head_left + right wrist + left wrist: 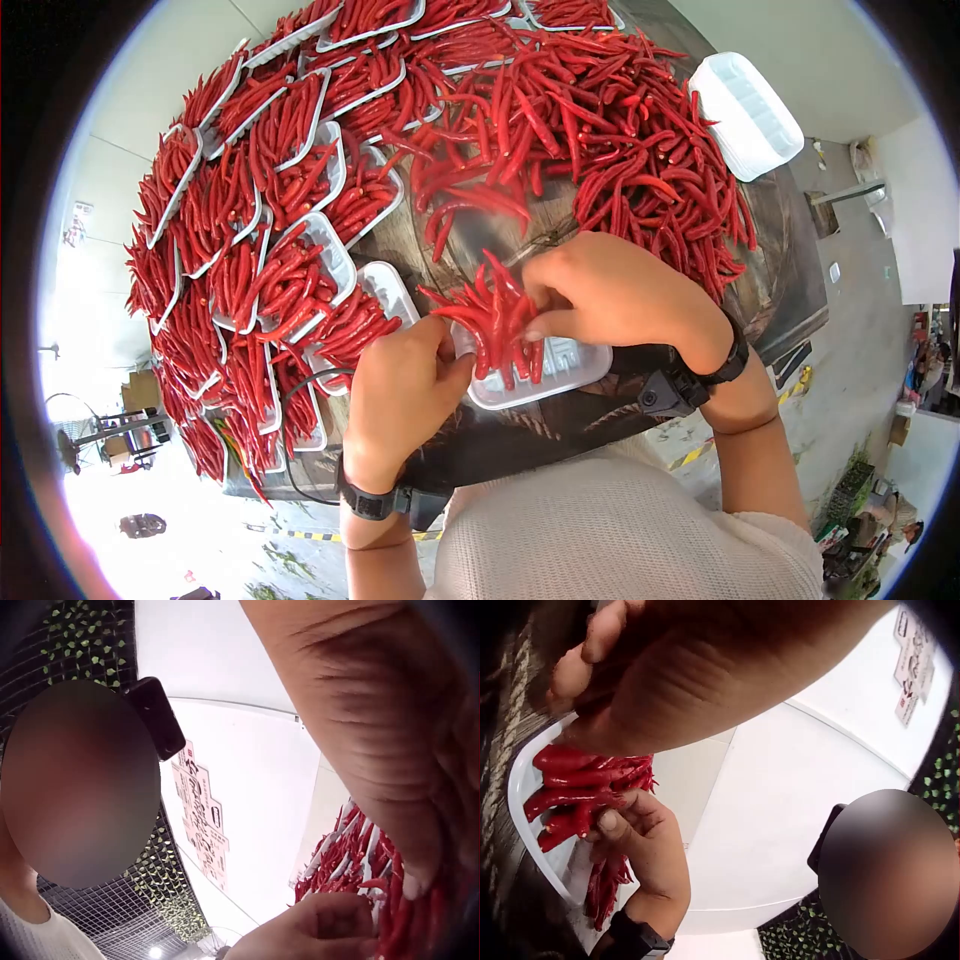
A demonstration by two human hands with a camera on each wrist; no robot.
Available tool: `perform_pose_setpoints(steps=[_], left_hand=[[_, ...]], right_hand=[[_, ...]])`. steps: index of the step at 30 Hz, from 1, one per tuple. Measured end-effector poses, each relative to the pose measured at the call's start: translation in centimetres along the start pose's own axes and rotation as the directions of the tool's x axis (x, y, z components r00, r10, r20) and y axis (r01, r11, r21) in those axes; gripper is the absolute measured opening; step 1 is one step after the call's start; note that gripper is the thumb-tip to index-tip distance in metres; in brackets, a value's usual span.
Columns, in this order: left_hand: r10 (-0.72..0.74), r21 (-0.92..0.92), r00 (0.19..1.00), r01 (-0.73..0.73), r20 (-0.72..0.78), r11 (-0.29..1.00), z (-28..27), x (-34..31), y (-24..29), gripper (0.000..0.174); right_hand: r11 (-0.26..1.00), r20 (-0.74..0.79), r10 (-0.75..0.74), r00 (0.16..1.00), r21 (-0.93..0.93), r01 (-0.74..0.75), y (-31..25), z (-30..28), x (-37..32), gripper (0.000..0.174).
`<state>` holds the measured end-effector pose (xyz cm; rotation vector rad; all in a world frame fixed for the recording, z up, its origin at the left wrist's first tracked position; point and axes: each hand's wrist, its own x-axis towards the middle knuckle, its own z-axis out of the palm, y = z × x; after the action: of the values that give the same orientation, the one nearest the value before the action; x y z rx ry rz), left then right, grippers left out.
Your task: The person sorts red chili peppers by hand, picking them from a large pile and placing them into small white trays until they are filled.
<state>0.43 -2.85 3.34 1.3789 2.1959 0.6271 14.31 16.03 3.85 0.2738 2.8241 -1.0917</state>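
Note:
A white plastic tray (590, 365) lies at the table's near edge with a bunch of red chili peppers (495, 315) in its left part, stems toward the person. My left hand (405, 385) grips the tray's left end, its thumb at the rim beside the peppers. From the right, my right hand (610, 290) reaches over the tray and pinches chili peppers between thumb and fingers. In the left wrist view, the right thumb and fingers (619, 817) hold a pepper close to its stem end. The right wrist view has the left hand (322, 926) beside the peppers.
Many filled trays (330, 250) of chili peppers crowd the left and far side. A large loose heap of peppers (640, 160) covers the right of the table. Stacked white trays (745, 115) stand at the far right corner. A black cable (285, 440) runs beside the left wrist.

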Motion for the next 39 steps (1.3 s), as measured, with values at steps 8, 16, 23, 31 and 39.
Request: perform_pose_setpoints(steps=[8,16,23,31,39], left_hand=[[0.144,-0.252,0.988,-0.155,-0.059,0.955,0.1,-0.7,1.8,0.017],[0.265,-0.098,0.956,-0.278,-0.128,0.956,1.7,-0.3,1.2,0.021],[0.081,-0.143,0.976,-0.111,-0.203,0.983,1.3,0.2,0.6,0.026],[-0.001,-0.347,0.954,-0.109,-0.301,0.932,0.5,0.2,0.7,0.031],[-0.071,-0.774,0.978,-0.108,-0.194,0.624,0.6,0.3,0.3,0.009]], right_hand=[[0.989,-0.220,-0.059,0.974,0.117,0.086,0.5,-1.2,0.2,0.021],[0.992,-0.650,-0.102,0.753,-0.125,0.027,2.6,1.5,3.6,0.019],[0.949,-0.603,-0.108,0.791,-0.299,-0.098,3.2,2.7,4.5,0.020],[0.941,-0.531,-0.008,0.847,-0.291,-0.174,2.8,1.1,2.5,0.019],[0.864,-0.580,-0.118,0.806,-0.461,-0.205,2.5,2.5,3.2,0.022]])
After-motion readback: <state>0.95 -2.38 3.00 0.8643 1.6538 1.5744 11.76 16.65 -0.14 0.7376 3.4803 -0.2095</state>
